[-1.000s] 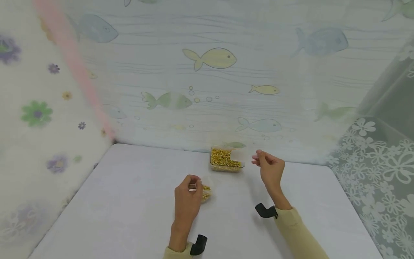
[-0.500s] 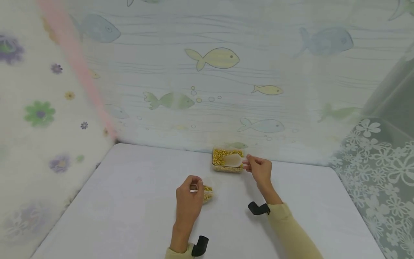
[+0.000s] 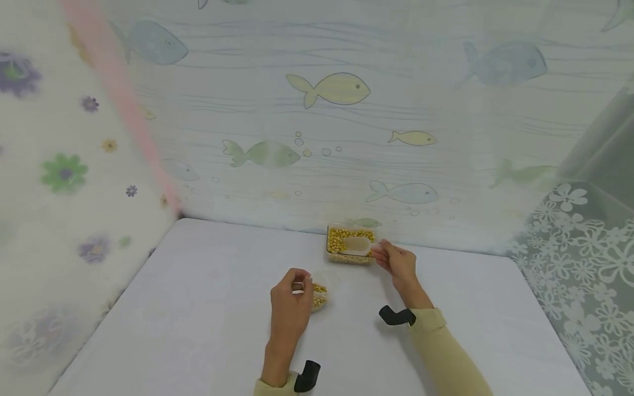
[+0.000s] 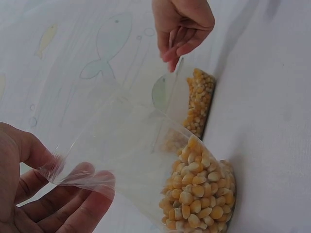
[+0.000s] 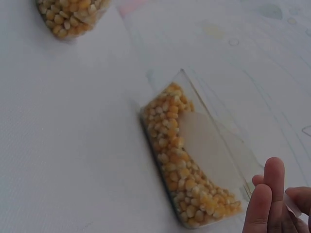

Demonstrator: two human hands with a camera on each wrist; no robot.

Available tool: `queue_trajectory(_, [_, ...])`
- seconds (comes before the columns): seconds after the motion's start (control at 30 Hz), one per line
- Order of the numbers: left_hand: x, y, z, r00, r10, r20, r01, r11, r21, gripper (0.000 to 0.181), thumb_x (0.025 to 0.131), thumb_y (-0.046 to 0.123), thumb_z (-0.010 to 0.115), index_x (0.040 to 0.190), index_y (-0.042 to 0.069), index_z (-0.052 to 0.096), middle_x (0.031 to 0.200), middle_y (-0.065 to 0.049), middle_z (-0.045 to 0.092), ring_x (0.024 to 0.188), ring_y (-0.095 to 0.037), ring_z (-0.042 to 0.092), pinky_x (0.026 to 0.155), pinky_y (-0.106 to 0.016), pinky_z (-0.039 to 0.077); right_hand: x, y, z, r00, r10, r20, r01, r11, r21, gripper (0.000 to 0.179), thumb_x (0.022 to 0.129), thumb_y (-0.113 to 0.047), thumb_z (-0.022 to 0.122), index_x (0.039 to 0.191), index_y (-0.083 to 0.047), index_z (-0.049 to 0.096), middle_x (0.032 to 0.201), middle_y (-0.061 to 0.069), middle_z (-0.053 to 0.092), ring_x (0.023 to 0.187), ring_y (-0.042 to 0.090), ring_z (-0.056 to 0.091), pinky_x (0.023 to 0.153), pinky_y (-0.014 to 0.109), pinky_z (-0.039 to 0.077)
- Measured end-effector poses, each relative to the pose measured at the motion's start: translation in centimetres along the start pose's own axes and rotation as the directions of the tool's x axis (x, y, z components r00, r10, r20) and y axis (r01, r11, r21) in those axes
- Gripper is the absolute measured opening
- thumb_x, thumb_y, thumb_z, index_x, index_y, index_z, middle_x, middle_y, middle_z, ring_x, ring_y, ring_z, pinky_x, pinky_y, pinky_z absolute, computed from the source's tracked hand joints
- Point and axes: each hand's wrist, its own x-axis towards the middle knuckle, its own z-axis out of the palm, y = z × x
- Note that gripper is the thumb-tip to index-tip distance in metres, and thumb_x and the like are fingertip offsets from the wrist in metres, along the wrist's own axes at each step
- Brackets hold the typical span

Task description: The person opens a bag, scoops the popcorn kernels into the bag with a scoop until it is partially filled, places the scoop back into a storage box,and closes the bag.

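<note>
1. The white table [image 3: 213, 286] was bounded at its far edge by a fish-printed curtain [image 3: 327, 132]; near it, a clear container [image 3: 349, 258] was filled with corn kernels [image 3: 339, 240].
2. A clear bag [image 4: 197, 194] of corn was placed nearer and left, its top pinched by the left hand [image 3: 290, 305].
3. The scoop [image 3: 356, 245] was sunk among the container's kernels, handle gripped by the right hand [image 3: 401, 267], mouth pointed left, long axis laid left-right.

Scoop [image 3: 356, 245] partly hidden by right hand [image 3: 400, 266]; bag [image 4: 121, 131] cropped by right wrist view's top edge

right hand [image 5: 276, 206] holds scoop [image 5: 208, 145] inside corn-filled container [image 5: 198, 100].
</note>
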Motion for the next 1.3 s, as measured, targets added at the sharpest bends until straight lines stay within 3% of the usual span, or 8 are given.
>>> queue_trajectory(0.23, [-0.02, 0.04, -0.03, 1.000, -0.004, 0.002, 0.004, 1.000, -0.002, 0.006, 0.096, 0.004, 0.063, 0.094, 0.008, 0.067, 0.091, -0.011, 0.070, 0.077, -0.014, 0.069, 0.064, -0.024, 0.058, -0.02, 0.10, 0.02, 0.998, 0.066, 0.015, -0.067, 0.995, 0.072, 0.045, 0.105, -0.022, 0.057, 0.138, 0.007, 0.052, 0.072, -0.007, 0.075, 0.069, 0.002, 0.072, 0.069, 0.017, 0.057])
queue_trajectory(0.53, [0.05, -0.06, -0.11, 1.000, -0.008, 0.010, 0.008, 1.000, -0.009, 0.007, 0.097, 0.004, 0.063, 0.094, 0.009, 0.067, 0.091, -0.011, 0.070, 0.078, -0.016, 0.070, 0.065, -0.024, 0.058, 0.15, 0.46, -0.28, 0.994, 0.102, 0.041, -0.108, 0.976, 0.189, 0.014, 0.105, -0.020, 0.056, 0.106, -0.009, 0.063, 0.071, -0.005, 0.076, 0.068, 0.004, 0.073, 0.071, 0.018, 0.057])
queue_trajectory(0.77, [0.10, -0.08, 0.01, 1.000, -0.005, 0.006, 0.005, 1.000, -0.016, 0.008, 0.096, 0.002, 0.063, 0.094, 0.008, 0.068, 0.090, -0.010, 0.070, 0.077, -0.017, 0.070, 0.064, -0.024, 0.057, -0.08, 0.47, -0.47, 0.990, 0.127, 0.062, -0.138, 0.954, 0.265, 0.028, 0.107, -0.023, 0.053, 0.086, -0.014, 0.069, 0.073, -0.003, 0.076, 0.071, 0.005, 0.074, 0.075, 0.019, 0.058])
queue_trajectory(1.0, [0.10, -0.09, -0.05, 1.000, -0.013, 0.009, 0.013, 1.000, -0.004, 0.006, 0.097, 0.005, 0.063, 0.095, 0.008, 0.068, 0.091, -0.009, 0.070, 0.078, -0.018, 0.071, 0.065, -0.025, 0.058, -0.56, 0.24, -0.60, 0.988, 0.135, 0.069, -0.150, 0.943, 0.298, 0.019, 0.108, -0.024, 0.050, 0.099, -0.011, 0.061, 0.078, -0.003, 0.077, 0.078, 0.006, 0.074, 0.084, 0.021, 0.057])
queue_trajectory(1.3, [0.02, -0.15, -0.05, 1.000, -0.024, 0.013, 0.024, 1.000, -0.014, 0.008, 0.097, 0.005, 0.062, 0.094, 0.009, 0.067, 0.091, -0.008, 0.070, 0.077, -0.017, 0.071, 0.064, -0.024, 0.057, -0.75, 0.20, -0.96, 0.985, 0.146, 0.091, -0.167, 0.938, 0.305, 0.017, 0.108, -0.027, 0.049, 0.112, -0.011, 0.053, 0.080, -0.005, 0.077, 0.082, 0.005, 0.074, 0.085, 0.020, 0.056])
